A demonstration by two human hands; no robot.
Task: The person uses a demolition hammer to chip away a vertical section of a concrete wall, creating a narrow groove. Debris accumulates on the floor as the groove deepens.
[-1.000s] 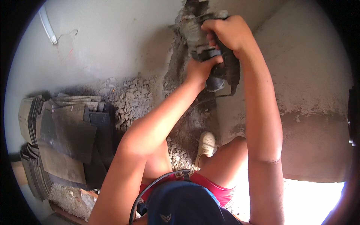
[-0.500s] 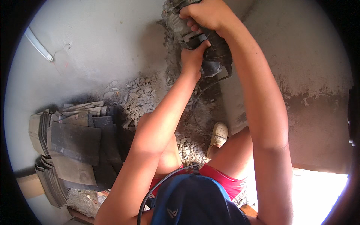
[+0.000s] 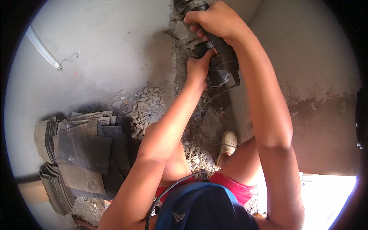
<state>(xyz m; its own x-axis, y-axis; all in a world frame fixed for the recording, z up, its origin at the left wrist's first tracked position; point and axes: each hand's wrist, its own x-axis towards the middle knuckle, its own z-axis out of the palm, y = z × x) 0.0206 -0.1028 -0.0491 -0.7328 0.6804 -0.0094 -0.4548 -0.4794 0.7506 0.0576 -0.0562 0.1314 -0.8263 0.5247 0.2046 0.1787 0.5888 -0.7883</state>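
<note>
- The wall (image 3: 115, 42) is showing a rough channel cut down its corner.
- Dark tiles (image 3: 82, 153) are leaning stacked at the left.
- Rubble (image 3: 147, 109) is lying on the floor below.
- The power tool (image 3: 209, 53) is pressing into the channel.
- The right hand (image 3: 214, 19) is clenching its top; the left hand (image 3: 199, 67) is grasping its body.

A building site or a room under renovation: a raw channel (image 3: 178, 76) is cut into the plastered wall (image 3: 115, 42), broken rubble (image 3: 147, 109) lies heaped at the foot of that channel, and dusty stacked tiles (image 3: 76, 153) sit left of the rubble.
</note>
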